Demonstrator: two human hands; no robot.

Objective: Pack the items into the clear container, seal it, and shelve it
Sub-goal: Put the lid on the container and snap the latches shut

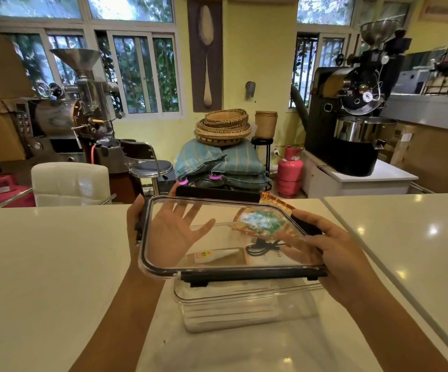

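Observation:
I hold a clear lid [223, 210] with black latches tilted above the clear container [247, 310], which stands on the white counter [51, 264]. My left hand [169, 232] supports the lid from underneath at its left side, fingers spread and visible through the plastic. My right hand [333, 248] grips the lid's right edge. Through the lid I see a colourful orange and green packet [260, 220], a black cable [263, 248] and a white tube [217, 256] inside the container.
A second counter section [405, 237] adjoins on the right. Beyond the counter stand a white chair [70, 183], a stool [150, 167], coffee roasters [351, 108], a pink gas cylinder [290, 170], sacks and stacked baskets [223, 127].

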